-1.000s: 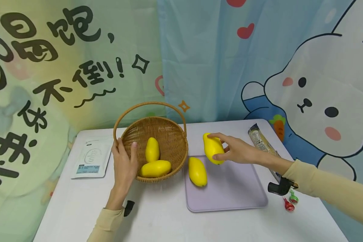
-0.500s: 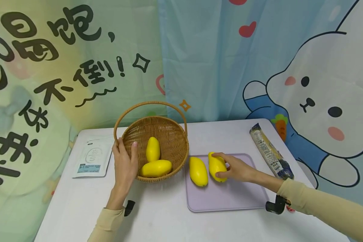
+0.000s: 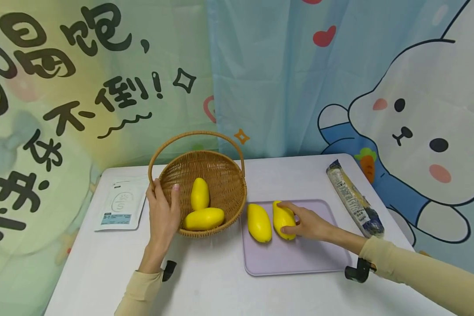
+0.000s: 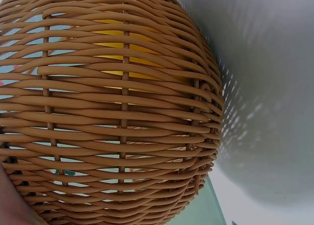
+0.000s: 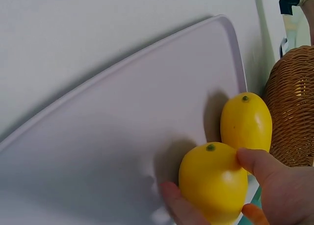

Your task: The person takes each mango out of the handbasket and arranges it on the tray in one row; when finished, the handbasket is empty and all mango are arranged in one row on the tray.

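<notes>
The held mango (image 3: 281, 219) had come nearer and down to the tray (image 3: 296, 263) since a second earlier, pinched between the thumb and fingers (image 3: 289, 205) of the right hand (image 3: 308, 223), beside a second mango (image 3: 259, 223); the left hand (image 3: 161, 219) gripped the basket (image 3: 223, 182) by its rim, two more mangoes (image 3: 203, 219) lying inside
</notes>
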The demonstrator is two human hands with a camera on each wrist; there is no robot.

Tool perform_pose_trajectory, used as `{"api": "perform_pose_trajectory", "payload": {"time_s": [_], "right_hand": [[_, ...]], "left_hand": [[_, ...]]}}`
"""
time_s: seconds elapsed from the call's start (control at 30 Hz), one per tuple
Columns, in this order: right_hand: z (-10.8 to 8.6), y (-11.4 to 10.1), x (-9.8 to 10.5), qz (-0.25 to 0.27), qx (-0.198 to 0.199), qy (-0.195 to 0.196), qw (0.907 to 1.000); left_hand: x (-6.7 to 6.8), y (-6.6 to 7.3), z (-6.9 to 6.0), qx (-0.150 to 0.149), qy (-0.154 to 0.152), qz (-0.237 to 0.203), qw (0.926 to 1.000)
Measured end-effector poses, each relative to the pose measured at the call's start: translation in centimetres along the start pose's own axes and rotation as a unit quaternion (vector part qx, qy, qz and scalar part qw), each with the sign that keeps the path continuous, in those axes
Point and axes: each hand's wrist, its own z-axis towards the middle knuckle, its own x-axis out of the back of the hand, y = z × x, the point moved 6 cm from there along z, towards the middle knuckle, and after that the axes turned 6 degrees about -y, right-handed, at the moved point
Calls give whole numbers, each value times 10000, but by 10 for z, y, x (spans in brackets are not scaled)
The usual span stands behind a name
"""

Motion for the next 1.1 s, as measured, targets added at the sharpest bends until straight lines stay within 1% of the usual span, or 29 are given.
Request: {"api": "perform_pose_trajectory", "payload": {"time_s": [0.17,0.27,0.37,0.43,0.5,0.57,0.67,0.77,0.83,0.93,1.03,1.1], "right_hand": [[-1,-2,2,118,-162,-147,9997],[-3,-3,5,93,-238,-192,9995],[-4,-9,14,-128,-165,-97,9997],[-5,-19,23,-375,-84,13,9993],[-4,-35,35,-640,85,117,9978],[-3,-55,47,-870,214,178,9958],[2,-89,63,-979,491,166,9938],[11,-123,71,-974,762,107,9923],[20,-142,72,-928,928,30,9913],[39,-164,67,-863,1141,-140,9896],[61,-178,55,-883,1368,-409,9858],[75,-186,45,-932,1534,-667,9815]], "left_hand": [[0,0,0,-15,-4,5,10000],[0,-1,0,-20,-15,-11,10000],[0,-1,1,-7,-39,-13,10000],[-1,-1,1,-1,-53,-1,10000],[0,-1,1,0,-45,17,10000],[0,-1,1,10,-29,18,10000],[0,-1,1,39,-28,-1,10000],[0,-1,0,76,-60,-29,9999],[0,-2,0,79,-68,-28,9999],[0,-2,0,63,-69,-28,10000],[0,-1,1,33,-70,-40,10000],[0,-1,1,16,-82,-51,10000]]}}
